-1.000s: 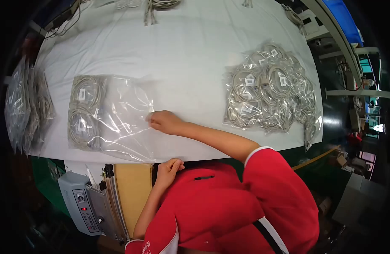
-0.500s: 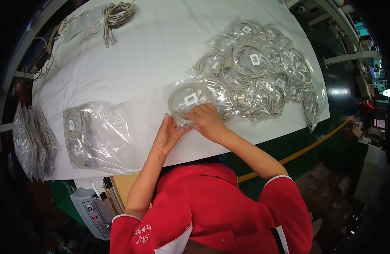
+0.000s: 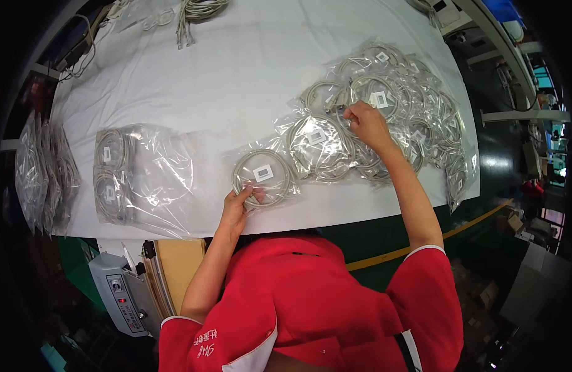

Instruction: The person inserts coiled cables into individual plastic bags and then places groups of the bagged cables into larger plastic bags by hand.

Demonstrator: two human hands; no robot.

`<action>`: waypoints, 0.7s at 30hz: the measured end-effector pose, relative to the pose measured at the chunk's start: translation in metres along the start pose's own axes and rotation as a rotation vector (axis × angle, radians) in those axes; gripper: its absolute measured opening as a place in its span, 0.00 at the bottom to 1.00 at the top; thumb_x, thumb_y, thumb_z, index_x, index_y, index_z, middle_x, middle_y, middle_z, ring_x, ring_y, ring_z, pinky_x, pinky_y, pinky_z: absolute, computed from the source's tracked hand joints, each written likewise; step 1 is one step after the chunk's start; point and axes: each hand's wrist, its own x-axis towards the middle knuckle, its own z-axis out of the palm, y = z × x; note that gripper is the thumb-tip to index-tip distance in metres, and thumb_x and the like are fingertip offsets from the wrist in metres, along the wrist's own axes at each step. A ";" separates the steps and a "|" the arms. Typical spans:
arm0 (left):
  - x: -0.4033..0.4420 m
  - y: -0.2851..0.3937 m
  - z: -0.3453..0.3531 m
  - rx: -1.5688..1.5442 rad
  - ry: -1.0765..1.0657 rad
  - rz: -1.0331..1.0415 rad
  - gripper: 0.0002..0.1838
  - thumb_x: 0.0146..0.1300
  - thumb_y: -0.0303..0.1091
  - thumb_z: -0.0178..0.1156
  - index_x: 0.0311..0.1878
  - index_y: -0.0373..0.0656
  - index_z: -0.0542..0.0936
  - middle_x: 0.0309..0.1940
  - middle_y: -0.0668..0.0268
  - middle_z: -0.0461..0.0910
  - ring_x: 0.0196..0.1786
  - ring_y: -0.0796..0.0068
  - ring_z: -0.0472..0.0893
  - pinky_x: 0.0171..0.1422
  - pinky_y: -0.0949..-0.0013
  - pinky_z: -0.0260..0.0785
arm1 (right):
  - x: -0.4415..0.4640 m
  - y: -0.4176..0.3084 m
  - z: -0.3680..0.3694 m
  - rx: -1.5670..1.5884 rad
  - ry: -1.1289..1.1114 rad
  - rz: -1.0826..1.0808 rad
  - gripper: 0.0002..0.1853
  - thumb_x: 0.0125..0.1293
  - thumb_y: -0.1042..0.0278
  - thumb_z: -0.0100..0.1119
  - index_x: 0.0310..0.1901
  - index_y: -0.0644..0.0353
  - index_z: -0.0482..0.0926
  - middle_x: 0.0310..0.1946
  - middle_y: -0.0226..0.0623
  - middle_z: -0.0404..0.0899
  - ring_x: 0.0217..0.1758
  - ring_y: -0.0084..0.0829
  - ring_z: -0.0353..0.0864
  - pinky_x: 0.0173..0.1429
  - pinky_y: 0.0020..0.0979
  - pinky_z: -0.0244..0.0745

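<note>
My left hand (image 3: pixel 235 209) grips the lower left edge of a clear plastic bag holding a coiled grey cable (image 3: pixel 273 199) with a white label; some fingers show through the film. My right hand (image 3: pixel 368 124) is over the pile of bagged cables (image 3: pixel 401 133), its fingers curled and pinched together. Whether bag film is between those fingertips I cannot make out. Just left of the right hand lies another bagged cable (image 3: pixel 304 158), close beside the one in my left hand.
A large clear bag (image 3: pixel 165 177) with two coiled cables lies at the left. Several filled bags (image 3: pixel 47 173) hang over the table's left edge. Loose cables (image 3: pixel 199 11) lie at the far side. Below the table edge stands a grey machine (image 3: pixel 118 294).
My left hand has drawn the bagged cable a little left and down. My right hand has left it and moved up and right over the pile. The view has shifted slightly.
</note>
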 end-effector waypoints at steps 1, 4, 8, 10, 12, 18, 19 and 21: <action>0.001 0.000 -0.002 -0.010 -0.001 0.002 0.12 0.60 0.31 0.52 0.44 0.35 0.72 0.34 0.58 0.78 0.37 0.69 0.78 0.43 0.69 0.72 | -0.010 -0.001 0.002 -0.017 0.066 -0.132 0.26 0.37 0.80 0.57 0.44 0.54 0.72 0.45 0.33 0.72 0.48 0.36 0.71 0.49 0.37 0.65; 0.002 -0.001 -0.012 -0.028 -0.036 -0.023 0.13 0.60 0.32 0.53 0.44 0.34 0.72 0.36 0.57 0.78 0.39 0.67 0.78 0.46 0.69 0.73 | -0.031 -0.009 -0.019 -0.333 0.428 -0.157 0.25 0.38 0.80 0.57 0.44 0.55 0.74 0.40 0.34 0.73 0.45 0.36 0.71 0.48 0.34 0.65; 0.005 0.000 -0.012 -0.057 -0.050 -0.037 0.14 0.61 0.35 0.52 0.46 0.37 0.72 0.37 0.57 0.78 0.39 0.68 0.79 0.45 0.67 0.73 | -0.030 0.020 -0.013 -0.315 0.422 -0.097 0.21 0.40 0.79 0.59 0.41 0.55 0.76 0.34 0.35 0.73 0.42 0.36 0.72 0.44 0.32 0.66; 0.007 0.002 -0.009 -0.059 -0.061 -0.031 0.14 0.61 0.35 0.52 0.46 0.36 0.71 0.38 0.57 0.78 0.40 0.68 0.79 0.46 0.67 0.73 | -0.023 0.009 -0.017 -0.282 0.434 -0.107 0.17 0.43 0.76 0.60 0.40 0.56 0.76 0.31 0.34 0.73 0.39 0.35 0.73 0.41 0.32 0.67; 0.004 0.000 -0.012 -0.059 -0.087 -0.027 0.15 0.62 0.36 0.51 0.46 0.35 0.71 0.40 0.55 0.77 0.41 0.68 0.78 0.47 0.68 0.72 | -0.017 -0.031 -0.023 -0.237 0.529 -0.168 0.11 0.48 0.73 0.60 0.36 0.58 0.77 0.26 0.34 0.73 0.29 0.33 0.75 0.32 0.31 0.68; 0.005 -0.003 -0.003 -0.180 -0.151 0.019 0.19 0.62 0.43 0.50 0.48 0.37 0.70 0.42 0.56 0.76 0.43 0.70 0.77 0.50 0.69 0.70 | -0.045 -0.171 0.053 0.413 0.218 -0.117 0.12 0.47 0.69 0.61 0.36 0.61 0.77 0.23 0.36 0.73 0.20 0.30 0.75 0.26 0.28 0.69; 0.003 -0.005 -0.001 -0.239 -0.135 0.032 0.19 0.62 0.45 0.50 0.48 0.39 0.70 0.41 0.58 0.76 0.44 0.71 0.76 0.51 0.69 0.69 | -0.051 -0.191 0.069 0.500 0.085 -0.066 0.13 0.49 0.65 0.59 0.35 0.62 0.77 0.28 0.40 0.75 0.28 0.39 0.77 0.31 0.35 0.71; 0.000 -0.009 0.001 -0.355 -0.106 0.045 0.21 0.61 0.48 0.51 0.48 0.42 0.70 0.39 0.61 0.76 0.45 0.74 0.75 0.54 0.69 0.66 | -0.060 -0.220 0.096 0.553 -0.045 -0.011 0.14 0.49 0.64 0.58 0.36 0.63 0.76 0.29 0.41 0.75 0.29 0.41 0.76 0.33 0.37 0.70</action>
